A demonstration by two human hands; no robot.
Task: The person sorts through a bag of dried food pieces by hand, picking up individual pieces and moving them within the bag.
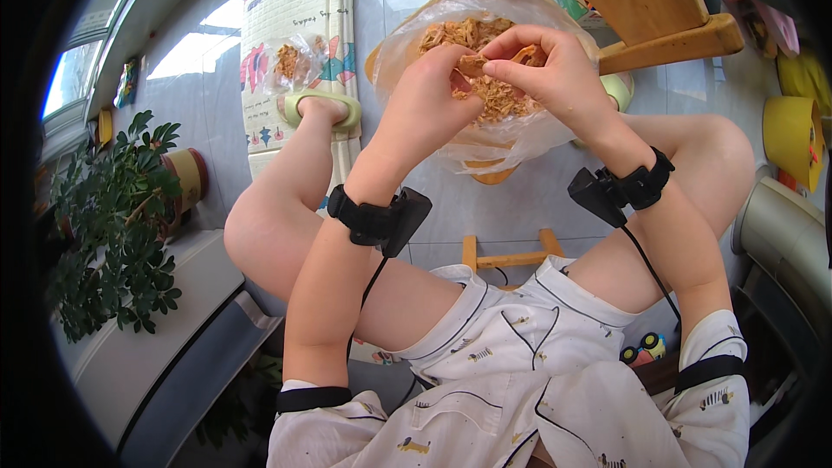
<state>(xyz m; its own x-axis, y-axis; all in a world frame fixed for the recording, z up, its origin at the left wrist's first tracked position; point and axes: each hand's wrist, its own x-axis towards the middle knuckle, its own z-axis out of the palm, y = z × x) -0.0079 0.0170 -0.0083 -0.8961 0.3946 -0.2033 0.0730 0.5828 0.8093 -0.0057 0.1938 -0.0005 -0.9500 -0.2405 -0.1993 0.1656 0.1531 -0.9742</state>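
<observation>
My left hand and my right hand meet above an open clear plastic bag. Between their fingertips they both pinch a small brownish-orange piece, fibrous in look; I cannot tell exactly what it is. Another orange-brown strip shows by the curled fingers of my right hand. Inside the bag lies a heap of similar shredded pieces, partly hidden behind my hands. The bag rests on a wooden seat, whose edges stick out around it.
A wooden chair back rises at the far right of the bag. To the left, a smaller clear bag with brown bits sits on a printed mat. A potted plant stands at left, a yellow bin at right.
</observation>
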